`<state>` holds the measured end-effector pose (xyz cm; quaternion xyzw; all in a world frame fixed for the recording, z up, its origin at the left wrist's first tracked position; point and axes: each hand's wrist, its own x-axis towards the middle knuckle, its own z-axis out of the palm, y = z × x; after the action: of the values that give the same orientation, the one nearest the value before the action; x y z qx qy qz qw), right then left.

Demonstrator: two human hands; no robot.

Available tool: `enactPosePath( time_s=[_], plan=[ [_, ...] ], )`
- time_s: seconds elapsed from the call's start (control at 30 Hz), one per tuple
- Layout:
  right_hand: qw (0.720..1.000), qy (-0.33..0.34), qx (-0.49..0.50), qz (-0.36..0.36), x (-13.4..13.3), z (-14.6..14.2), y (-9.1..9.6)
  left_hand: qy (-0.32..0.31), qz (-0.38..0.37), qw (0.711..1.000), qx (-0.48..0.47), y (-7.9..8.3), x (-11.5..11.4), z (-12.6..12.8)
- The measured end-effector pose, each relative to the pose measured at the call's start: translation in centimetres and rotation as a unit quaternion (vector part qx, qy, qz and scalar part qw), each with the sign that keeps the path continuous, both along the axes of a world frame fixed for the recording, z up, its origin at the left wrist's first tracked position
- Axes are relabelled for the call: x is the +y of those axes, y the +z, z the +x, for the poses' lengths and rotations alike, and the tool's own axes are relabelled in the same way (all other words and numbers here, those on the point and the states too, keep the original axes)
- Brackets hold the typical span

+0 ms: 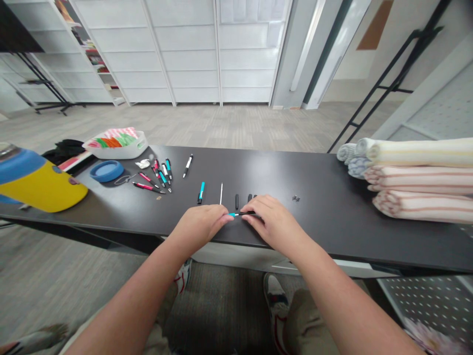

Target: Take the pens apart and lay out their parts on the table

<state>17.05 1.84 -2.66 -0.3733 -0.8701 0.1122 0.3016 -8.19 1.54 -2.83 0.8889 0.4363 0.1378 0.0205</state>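
My left hand pinches a teal pen part near the front edge of the dark table. My right hand is closed on a black pen part in line with it. A short pale piece shows between the two; whether they are joined I cannot tell. Beyond my left hand lie a teal pen barrel and a thin white refill. A black pen piece rests between the hands, and more black pieces are partly hidden by my right fingers.
Small dark bits lie right of my hands. Rolled towels are stacked at the right. Left are several pens, a white-and-black pen, a blue lid, a white basket and a yellow-blue bottle.
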Motion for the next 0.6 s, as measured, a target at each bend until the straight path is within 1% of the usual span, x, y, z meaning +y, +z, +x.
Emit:
enactPosePath(
  time_s=[0.2, 0.3, 0.37, 0.43, 0.5, 0.6],
  plan=[
    [0.999, -0.036, 0.023, 0.017, 0.11, 0.37, -0.16, 0.040, -0.017, 0.998, -0.033, 0.48, 0.27, 0.09],
    [0.998, -0.047, 0.029, 0.028, 0.17, 0.47, -0.34, 0.015, -0.009, 0.999, -0.040, 0.62, 0.47, 0.22],
    [0.998, -0.051, 0.031, 0.037, 0.20, 0.44, -0.42, -0.012, -0.001, 1.000, -0.029, 0.71, 0.52, 0.28],
    [0.997, -0.052, 0.028, 0.042, 0.24, 0.35, -0.46, -0.022, 0.006, 1.000, -0.017, 0.81, 0.49, 0.30],
    [0.997, -0.057, 0.026, 0.045, 0.27, 0.28, -0.45, -0.016, 0.008, 1.000, -0.016, 0.88, 0.43, 0.29],
    [0.995, -0.080, 0.026, 0.049, 0.34, 0.33, -0.40, 0.009, 0.009, 0.999, -0.037, 0.79, 0.39, 0.24]
  ],
)
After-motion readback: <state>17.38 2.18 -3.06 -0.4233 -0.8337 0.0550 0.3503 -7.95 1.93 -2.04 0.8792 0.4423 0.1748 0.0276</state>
